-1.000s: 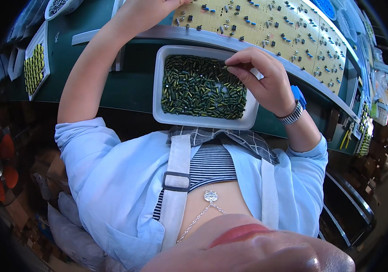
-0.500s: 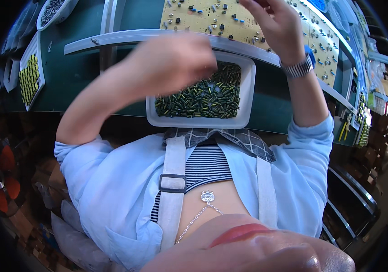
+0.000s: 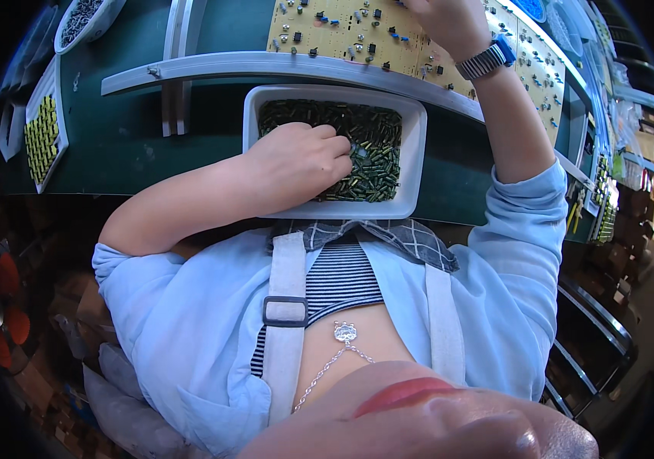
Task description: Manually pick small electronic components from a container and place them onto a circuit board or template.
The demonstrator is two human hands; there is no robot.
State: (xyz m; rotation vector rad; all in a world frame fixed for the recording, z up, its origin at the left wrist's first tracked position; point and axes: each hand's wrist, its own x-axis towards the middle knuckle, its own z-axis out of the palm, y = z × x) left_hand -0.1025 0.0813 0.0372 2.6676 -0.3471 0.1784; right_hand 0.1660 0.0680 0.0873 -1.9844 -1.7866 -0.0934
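A white plastic tray (image 3: pixel 421 145) holds a heap of small dark-green cylindrical capacitors (image 3: pixel 376 170). My left hand (image 3: pixel 296 164) is down at the left part of that heap, fingers curled together with their tips among the capacitors; what they pinch is hidden. Beyond the tray lie tan circuit boards (image 3: pixel 334 40) dotted with black, blue and silver components. Over the boards is my right hand (image 3: pixel 453 27), a banded watch on its wrist. The top edge of the picture cuts off its fingers.
A metal rail (image 3: pixel 212 67) runs between tray and boards, with a crossing rail (image 3: pixel 177 99) at left. A bowl of silvery parts (image 3: pixel 86 23) stands far left, above a white holder of yellow-green pieces (image 3: pixel 42 141). More trays line the right side. An orange-bladed fan (image 3: pixel 2 306) stands lower left.
My left hand has come down from above the tray's far edge into the capacitors. My right hand has moved slightly up and left over the boards.
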